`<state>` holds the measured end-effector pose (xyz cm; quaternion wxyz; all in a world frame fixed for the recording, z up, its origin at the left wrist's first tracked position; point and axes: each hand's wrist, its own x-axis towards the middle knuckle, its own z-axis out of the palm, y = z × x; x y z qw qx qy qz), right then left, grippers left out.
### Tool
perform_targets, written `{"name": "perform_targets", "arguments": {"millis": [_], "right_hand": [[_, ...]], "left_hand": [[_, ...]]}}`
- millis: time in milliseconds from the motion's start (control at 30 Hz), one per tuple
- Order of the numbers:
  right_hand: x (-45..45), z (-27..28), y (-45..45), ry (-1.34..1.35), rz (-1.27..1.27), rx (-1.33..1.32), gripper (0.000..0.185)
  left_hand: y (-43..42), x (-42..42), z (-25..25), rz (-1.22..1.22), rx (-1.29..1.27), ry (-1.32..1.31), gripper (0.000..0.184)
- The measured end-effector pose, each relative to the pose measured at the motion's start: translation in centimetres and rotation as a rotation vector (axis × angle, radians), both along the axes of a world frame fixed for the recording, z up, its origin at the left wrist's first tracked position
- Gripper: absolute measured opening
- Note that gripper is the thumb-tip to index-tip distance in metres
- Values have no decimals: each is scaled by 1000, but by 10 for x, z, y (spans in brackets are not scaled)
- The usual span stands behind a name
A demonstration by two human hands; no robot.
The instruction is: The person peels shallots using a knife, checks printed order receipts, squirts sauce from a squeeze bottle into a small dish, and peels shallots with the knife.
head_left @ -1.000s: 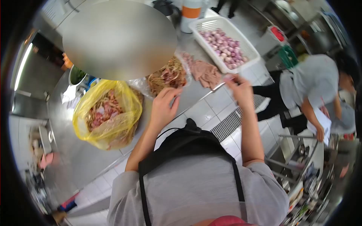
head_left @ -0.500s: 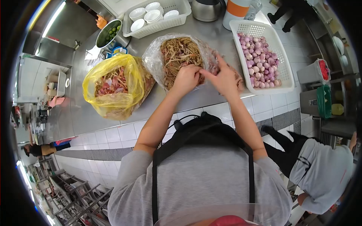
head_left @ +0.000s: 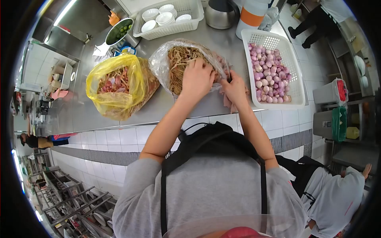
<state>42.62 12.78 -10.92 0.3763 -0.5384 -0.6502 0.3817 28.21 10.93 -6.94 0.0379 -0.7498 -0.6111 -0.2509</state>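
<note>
Head view now has the left hand (head_left: 198,77), grip unclear, over brown stringy stalks (head_left: 176,68) in a clear plastic bag (head_left: 159,59), parted from the right hand (head_left: 235,88) clasping a thin dark tool (head_left: 229,75), seemingly dividing the work.

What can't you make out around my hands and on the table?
Head view: palm of the left hand, hidden by its back.
Head view: thin dark thing at the right hand, too small to identify.
Head view: bottom of the yellow bag, hidden by its contents.
Head view: top of the steel jug, cut by the upper edge.
</note>
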Motion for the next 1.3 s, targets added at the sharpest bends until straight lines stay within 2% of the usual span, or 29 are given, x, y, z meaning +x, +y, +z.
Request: {"name": "perform_targets", "arguments": {"millis": [33,67,100,167,233,300,333,400,500,533,600,700,833,1000,1133,1233,1300], "right_hand": [[-1,-6,0,0,1,-5,29],[-3,-11,2,136,-33,-31,32],[-5,-13,4,273,-64,-53,37],[-7,-8,3,350,-83,-102,40],[-8,-7,4,429,-112,-154,44],[-8,-12,6,371,-85,-47,45],[-7,-14,7,373,-87,-46,45],[-6,-4,3,353,-89,-136,45],[-6,8,-2,371,-85,-191,43],[-6,3,-1,373,-88,-189,43],[-5,-4,0,276,-67,6,41],[-5,-2,-3,226,-49,-90,40],[-7,-30,5,260,-46,-32,40],[-10,-9,-1,182,-29,-2,39],[-9,-19,-1,222,3,-73,38],[-10,-30,5,300,22,74,36],[-6,-15,1,249,16,-64,41]], "left_hand": [[0,-1,12,-112,45,-55,18],[2,-1,18,-222,94,-111,16],[6,-1,14,-216,96,-110,16],[22,-3,-8,-498,-175,-352,13],[31,-5,-29,-478,-120,-283,13],[31,-2,-34,-257,-104,-141,14],[33,-2,-35,-259,-104,-139,14],[35,-2,-34,-204,-218,84,17],[37,2,-42,-116,-219,224,19],[36,2,-45,-119,-217,226,19],[31,4,-49,-133,-131,231,22],[23,8,-51,-84,-122,289,24],[23,8,-44,-70,-147,281,28],[26,2,-51,-252,-5,173,16],[16,5,-55,-128,-66,263,15],[14,2,-45,-98,-80,254,14],[6,-9,-30,-144,-55,-190,15]]}}
